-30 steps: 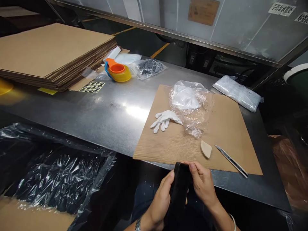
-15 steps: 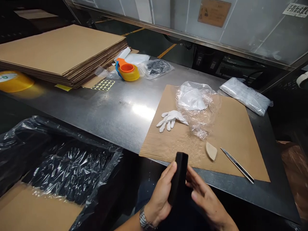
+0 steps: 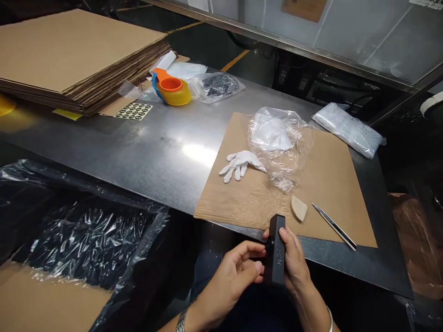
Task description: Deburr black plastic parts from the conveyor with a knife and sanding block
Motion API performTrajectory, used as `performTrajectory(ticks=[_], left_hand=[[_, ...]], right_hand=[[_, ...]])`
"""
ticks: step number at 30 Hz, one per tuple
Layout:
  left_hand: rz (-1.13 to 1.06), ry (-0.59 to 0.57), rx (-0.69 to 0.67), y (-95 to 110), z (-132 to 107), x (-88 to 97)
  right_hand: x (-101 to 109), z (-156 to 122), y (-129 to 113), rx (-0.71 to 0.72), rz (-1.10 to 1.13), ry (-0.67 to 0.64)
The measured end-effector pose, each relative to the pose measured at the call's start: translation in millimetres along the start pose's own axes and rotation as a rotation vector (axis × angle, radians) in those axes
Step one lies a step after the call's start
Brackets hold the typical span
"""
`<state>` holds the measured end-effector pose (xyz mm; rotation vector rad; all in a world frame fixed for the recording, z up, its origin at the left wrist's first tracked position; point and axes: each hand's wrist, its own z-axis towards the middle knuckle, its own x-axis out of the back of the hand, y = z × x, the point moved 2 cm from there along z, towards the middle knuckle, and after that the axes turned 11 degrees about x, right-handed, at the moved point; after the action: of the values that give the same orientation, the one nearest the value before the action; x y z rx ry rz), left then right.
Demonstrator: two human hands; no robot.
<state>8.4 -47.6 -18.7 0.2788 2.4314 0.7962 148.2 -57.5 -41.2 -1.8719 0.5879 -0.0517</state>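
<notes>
My right hand [image 3: 296,260] is wrapped around a black rectangular block [image 3: 278,258] with raised letters on its face, partly readable as "CH". The block stands upright just in front of the table edge. My left hand [image 3: 235,276] is at its left side with curled fingers, the fingertips against a small black part [image 3: 269,243] that sticks out there. Whether anything else is between those fingers is hidden. Beyond the block, a tan wedge-shaped pad [image 3: 299,209] and a utility knife [image 3: 334,226] lie on a cardboard sheet [image 3: 332,184].
White gloves [image 3: 242,165] and crumpled clear plastic [image 3: 282,166] rest on the cardboard. A plastic-wrapped packet [image 3: 349,131] lies at the right. Farther left are a tape dispenser [image 3: 173,92], a sticker sheet [image 3: 134,111] and stacked cardboard [image 3: 79,50]. A black-lined box [image 3: 93,249] stands lower left.
The block has gone from my left hand to my right and turned so its lettered face shows. My left fingers have moved to its side. The view has tilted down slightly.
</notes>
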Motion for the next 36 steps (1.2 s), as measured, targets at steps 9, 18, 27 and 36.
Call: performTrajectory(ticks=[9, 18, 27, 36], left_hand=[[0.33, -0.046, 0.047, 1.2, -4.4, -3.0], [0.25, -0.167, 0.256, -1.4, -3.3, -9.6], [0.222, -0.17, 0.276, -5.1, -2.5, -12.3], [0.26, -0.155, 0.264, -7.9, -1.5, -12.7]], right_hand=[[-6.9, -2.0, -6.9, 0.058, -0.128, -0.098], [-7.1, -1.6, 2.5, 0.023, -0.126, -0.117], [-5.4, -1.3, 5.8, 0.068, -0.157, -0.111], [-2.3, -0.5, 6.8, 0.141, -0.255, -0.105]])
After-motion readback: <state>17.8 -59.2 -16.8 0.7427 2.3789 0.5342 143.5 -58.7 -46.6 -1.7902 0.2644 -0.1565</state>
